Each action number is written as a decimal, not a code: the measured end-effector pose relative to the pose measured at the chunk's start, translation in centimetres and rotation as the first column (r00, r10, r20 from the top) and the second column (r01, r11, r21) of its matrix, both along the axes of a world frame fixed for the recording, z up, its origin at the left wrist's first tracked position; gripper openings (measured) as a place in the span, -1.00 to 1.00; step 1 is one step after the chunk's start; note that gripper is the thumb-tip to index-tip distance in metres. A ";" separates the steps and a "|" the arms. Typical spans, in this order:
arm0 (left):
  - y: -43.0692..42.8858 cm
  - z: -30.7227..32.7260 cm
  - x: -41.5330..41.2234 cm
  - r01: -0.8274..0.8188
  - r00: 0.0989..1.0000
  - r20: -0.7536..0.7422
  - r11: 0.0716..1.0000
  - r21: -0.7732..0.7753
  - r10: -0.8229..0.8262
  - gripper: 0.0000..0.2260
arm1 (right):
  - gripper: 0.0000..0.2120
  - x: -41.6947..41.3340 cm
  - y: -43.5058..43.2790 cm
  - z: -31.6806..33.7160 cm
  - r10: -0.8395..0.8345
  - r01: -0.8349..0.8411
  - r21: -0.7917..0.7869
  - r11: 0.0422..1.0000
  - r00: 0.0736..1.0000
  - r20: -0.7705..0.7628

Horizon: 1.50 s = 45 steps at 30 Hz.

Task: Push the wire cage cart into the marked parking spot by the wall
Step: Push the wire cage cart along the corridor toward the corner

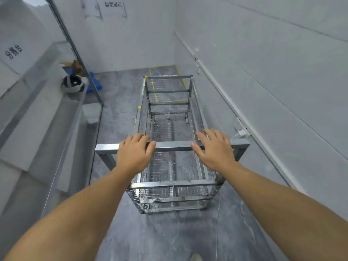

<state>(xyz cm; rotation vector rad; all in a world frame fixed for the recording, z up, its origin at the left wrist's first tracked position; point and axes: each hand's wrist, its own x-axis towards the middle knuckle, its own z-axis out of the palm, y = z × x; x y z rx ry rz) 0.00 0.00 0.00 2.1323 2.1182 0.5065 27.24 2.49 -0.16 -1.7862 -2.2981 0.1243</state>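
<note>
Cart [169, 132] faces yellow markings [153, 85].

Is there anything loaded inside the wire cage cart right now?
No, the wire cage cart is empty; the grey floor shows through its mesh bottom.

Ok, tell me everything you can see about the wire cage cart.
The wire cage cart is a long, narrow, open-topped metal frame with wire-mesh sides and floor, empty, upright on small casters on the grey floor. A square-tube push bar spans its near end; the left hand and right hand rest on it. It runs alongside the right wall, its far end reaching the yellow floor markings.
</note>
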 end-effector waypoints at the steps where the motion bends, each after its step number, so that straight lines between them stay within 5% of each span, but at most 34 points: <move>1: -0.1 -0.1 -0.2 0.008 1.000 -0.022 1.000 0.015 -0.008 -0.55 | -0.40 0.1 -0.1 -0.1 -0.002 0.002 0.000 1.000 1.000 0.018; 16: 2.3 -1.9 -2.0 0.145 0.967 -0.216 0.989 0.034 -0.134 -0.53 | -0.43 -0.1 1.0 -2.0 -0.037 0.029 0.097 0.995 0.995 0.087; 45: 10.5 -1.7 -2.6 0.202 0.949 -0.242 0.979 -0.029 -0.203 -0.46 | -0.46 -3.9 8.9 -1.4 -0.008 0.003 0.063 0.998 0.998 0.068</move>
